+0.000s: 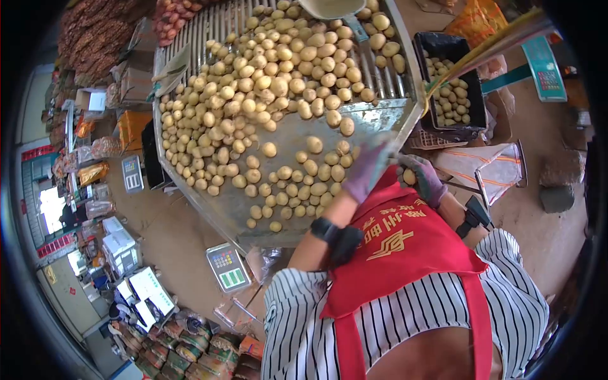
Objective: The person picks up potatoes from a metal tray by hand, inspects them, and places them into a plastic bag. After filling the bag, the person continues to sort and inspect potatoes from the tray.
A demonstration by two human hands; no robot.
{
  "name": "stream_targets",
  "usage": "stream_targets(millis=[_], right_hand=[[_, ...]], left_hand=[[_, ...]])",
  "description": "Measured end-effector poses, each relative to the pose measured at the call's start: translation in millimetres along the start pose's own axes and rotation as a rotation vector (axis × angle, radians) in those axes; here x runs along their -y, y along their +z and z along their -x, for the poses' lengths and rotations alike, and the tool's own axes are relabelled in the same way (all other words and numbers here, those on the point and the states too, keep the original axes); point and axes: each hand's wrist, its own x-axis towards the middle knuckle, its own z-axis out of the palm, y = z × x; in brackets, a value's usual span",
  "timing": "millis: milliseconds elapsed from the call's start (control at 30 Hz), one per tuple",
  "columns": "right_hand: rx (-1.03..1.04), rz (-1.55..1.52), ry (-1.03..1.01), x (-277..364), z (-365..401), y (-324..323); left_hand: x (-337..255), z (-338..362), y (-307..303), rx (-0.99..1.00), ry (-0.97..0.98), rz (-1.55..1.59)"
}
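Observation:
Many potatoes lie spread over a metal sorting table with a slatted upper part. My left hand, in a purple and grey glove, is over the table's right edge beside the potatoes; motion blurs its fingers, and what it holds, if anything, cannot be made out. Just off that edge, near the red apron, my right hand wears a similar glove and is closed on a potato.
A black crate with potatoes stands right of the table. Two scoops rest on the table. Digital scales are at its left and below. A white sack hangs on a frame at right.

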Motion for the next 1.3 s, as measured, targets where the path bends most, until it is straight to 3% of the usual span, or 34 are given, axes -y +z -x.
stream_targets(millis=[67, 133, 200, 267, 300, 367, 400, 467, 500, 533, 600, 633, 667, 767, 833, 867, 967, 1000, 1067, 1133, 1200, 1233, 1267, 1300], right_hand=[[0.032, 0.036, -0.023, 8.5, -6.5, 20.6], [0.090, 0.114, -0.027, 17.4, -18.8, 32.4], [0.146, 0.148, -0.048, 27.3, -24.2, 47.9], [0.152, 0.142, -0.066, 36.6, -23.7, 72.0], [0.116, 0.126, -0.094, 35.1, -24.8, 80.8], [0.083, 0.193, -0.107, 24.5, -35.6, 73.2], [0.067, 0.252, -0.115, 17.3, -44.4, 70.1], [-0.045, 0.211, -0.140, 8.3, -50.2, 68.0], [0.000, 0.264, -0.136, 9.0, -48.9, 66.0], [0.045, 0.318, -0.130, 9.1, -47.3, 63.8], [0.029, 0.278, -0.111, 4.1, -47.0, 57.6], [-0.035, 0.219, -0.079, 0.7, -45.6, 56.3], [-0.097, 0.157, -0.049, -1.4, -44.7, 57.6], [-0.093, 0.201, -0.048, 12.5, -35.6, 69.5], [-0.070, 0.210, -0.055, 11.2, -34.0, 68.0], [-0.069, 0.196, -0.084, 8.5, -33.4, 66.1], [-0.068, 0.191, -0.093, 14.0, -25.5, 65.2], [-0.066, 0.207, -0.059, 15.0, -22.1, 63.7], [-0.048, 0.228, -0.086, 5.9, -28.9, 47.7], [-0.029, 0.256, -0.112, 4.9, -22.8, 44.2], [-0.094, 0.110, -0.009, 21.5, -11.3, 61.9], [-0.099, 0.104, -0.010, 21.0, -11.5, 61.6], [-0.106, 0.096, -0.043, 20.7, -12.7, 60.0], [-0.113, 0.088, -0.075, 20.8, -13.8, 58.7]], left_hand=[[12.4, 27.0, -56.0, -0.352, 0.032, -0.021], [56.1, 34.9, -137.4, -0.839, 0.371, -0.392], [33.8, 55.2, -178.0, -1.074, 0.318, -0.562], [15.1, 60.8, -204.0, -1.139, 0.207, -0.790], [19.2, 57.7, -218.5, -1.127, 0.212, -0.781], [37.6, 44.4, -241.1, -1.011, 0.130, -1.177], [41.5, 40.4, -242.5, -0.999, 0.140, -1.172], [39.8, 39.7, -232.5, -1.017, -0.051, -1.209], [68.2, 29.1, -244.5, -1.208, 0.264, -1.331], [64.6, 23.3, -244.3, -1.198, 0.269, -1.328], [57.9, 8.2, -241.6, -0.925, 0.037, -0.592], [34.6, 7.7, -214.9, -0.815, 0.139, -0.357], [12.0, 3.4, -190.5, -0.809, 0.136, -0.355], [-15.2, -30.6, -161.1, -0.778, 0.231, -0.614], [-8.5, -51.1, -160.2, -0.883, 0.038, -1.142], [-8.2, -50.7, -158.8, -0.875, 0.040, -1.147], [-8.5, -37.2, -162.4, -0.597, -0.072, -1.235], [-2.7, -30.3, -165.7, -0.590, -0.074, -1.241], [4.1, -14.5, -164.6, -0.346, -0.230, -1.339], [12.0, -12.5, -165.1, -0.378, -0.208, -1.343], [-1.9, -12.6, -154.6, -0.623, -0.036, -1.125], [-7.8, -13.3, -146.5, -0.685, 0.092, -1.198], [-5.8, -18.1, -146.8, -0.678, 0.094, -1.202], [-4.3, -23.9, -148.9, -0.659, 0.139, -0.929]])
